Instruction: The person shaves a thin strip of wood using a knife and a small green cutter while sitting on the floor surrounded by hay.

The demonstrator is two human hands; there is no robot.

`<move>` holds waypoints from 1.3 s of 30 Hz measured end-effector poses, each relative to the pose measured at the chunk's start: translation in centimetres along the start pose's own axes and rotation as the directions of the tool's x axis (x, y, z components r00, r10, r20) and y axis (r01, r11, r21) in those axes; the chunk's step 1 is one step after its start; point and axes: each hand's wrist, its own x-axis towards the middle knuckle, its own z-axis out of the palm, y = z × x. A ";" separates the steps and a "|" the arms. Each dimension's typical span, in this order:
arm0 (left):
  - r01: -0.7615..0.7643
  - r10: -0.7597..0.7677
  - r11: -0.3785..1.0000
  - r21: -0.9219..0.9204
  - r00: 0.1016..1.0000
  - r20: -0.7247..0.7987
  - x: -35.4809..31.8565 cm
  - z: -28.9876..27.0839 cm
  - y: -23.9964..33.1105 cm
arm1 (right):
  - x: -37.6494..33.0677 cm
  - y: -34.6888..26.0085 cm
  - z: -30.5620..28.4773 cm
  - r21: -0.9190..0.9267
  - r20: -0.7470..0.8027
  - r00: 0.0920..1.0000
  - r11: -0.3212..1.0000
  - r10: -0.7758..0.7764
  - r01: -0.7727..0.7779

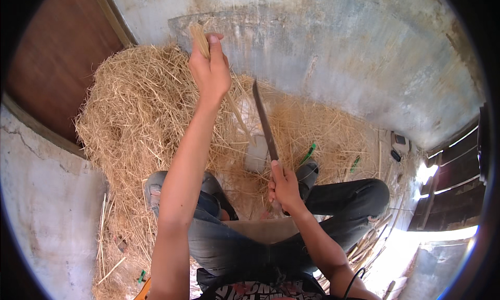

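Note:
My left hand is raised in front of the far wall, its fingers wrapped round a pale split bamboo piece. A thin pale strip slants down below that wrist; whether it belongs to the same piece I cannot tell. In my right hand is a machete, gripped by its handle, the long dark blade pointing up and away from me. Blade and bamboo are apart. Beneath the blade, a small grey block stands on the straw-covered ground between my feet.
A big heap of dry shavings rises at the left, by a brown door. Stained concrete wall curves round the far side. Green strips and a small dark device lie to the right. Dark boards stand far right.

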 end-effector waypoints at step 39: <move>-0.099 0.101 0.992 -0.075 0.995 0.026 0.9 2.6 -1.0 | 6.3 12.7 -1.9 -0.353 -0.047 0.843 0.799 -0.535 0.487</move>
